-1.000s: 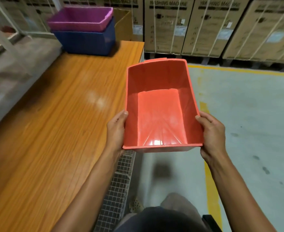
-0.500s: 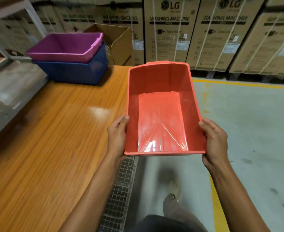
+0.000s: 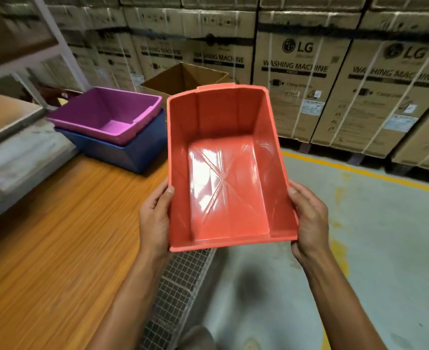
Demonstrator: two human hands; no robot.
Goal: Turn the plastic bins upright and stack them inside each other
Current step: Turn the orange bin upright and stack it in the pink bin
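Note:
I hold an empty red-orange plastic bin [image 3: 279, 173] upright in the air, its open top facing me, over the table's right edge. My left hand [image 3: 155, 218] grips its left wall near the front corner. My right hand [image 3: 309, 221] grips its right wall at the same height. At the far end of the wooden table [image 3: 56, 248] a purple bin [image 3: 102, 114] sits upright, nested inside a blue bin [image 3: 132, 152].
An open cardboard box [image 3: 183, 77] stands behind the stacked bins. Stacked washing machine cartons [image 3: 334, 79] line the back. A metal shelf frame [image 3: 54, 39] is on the left. A wire mesh panel [image 3: 178, 286] hangs below the table edge, beside the concrete floor [image 3: 385, 248] with yellow lines.
The stacked purple and blue bins have come closer and lower in view as I walk forward with the red-orange bin. Both hands keep the same grip.

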